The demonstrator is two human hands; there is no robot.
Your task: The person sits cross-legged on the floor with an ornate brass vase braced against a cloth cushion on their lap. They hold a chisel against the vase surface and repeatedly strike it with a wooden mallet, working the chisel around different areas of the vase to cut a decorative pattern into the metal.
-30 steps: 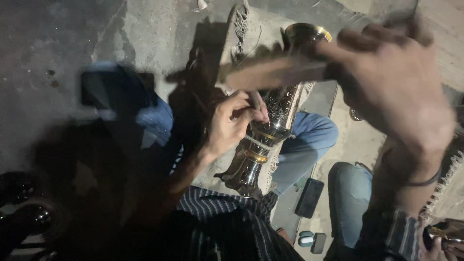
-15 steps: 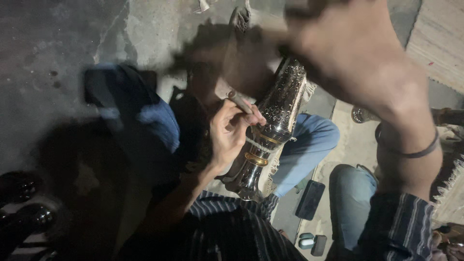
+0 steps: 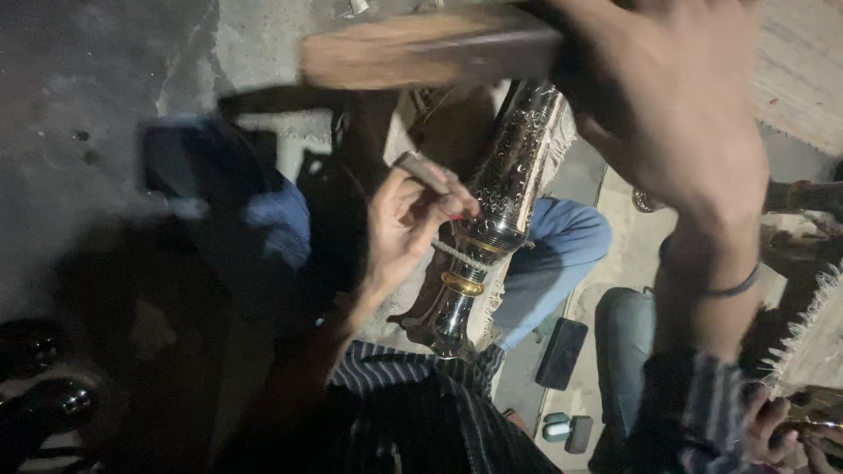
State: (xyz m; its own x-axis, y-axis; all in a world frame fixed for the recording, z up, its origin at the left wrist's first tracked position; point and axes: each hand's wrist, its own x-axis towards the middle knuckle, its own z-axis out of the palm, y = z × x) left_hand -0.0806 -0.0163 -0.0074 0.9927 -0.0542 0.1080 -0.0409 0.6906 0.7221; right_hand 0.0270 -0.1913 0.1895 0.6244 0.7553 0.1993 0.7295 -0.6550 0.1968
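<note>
Rough concrete floor [image 3: 105,79], dim and stained, lies under everything; nearest, a striped shirt [image 3: 413,412] and blue-jeaned knees, with a dark phone [image 3: 562,353] and a small earbud case [image 3: 557,427] on the ground between; the left hand [image 3: 404,224] pinches a slim metal punch [image 3: 423,171] in its fingers, tip set against the engraved brass vase [image 3: 492,219] propped across the lap; chased pattern already covers the upper body, the banded neck looks plain; farther up, the right hand [image 3: 676,114], blurred, has its fingers wrapped round a wooden mallet [image 3: 421,53] raised above the punch.
</note>
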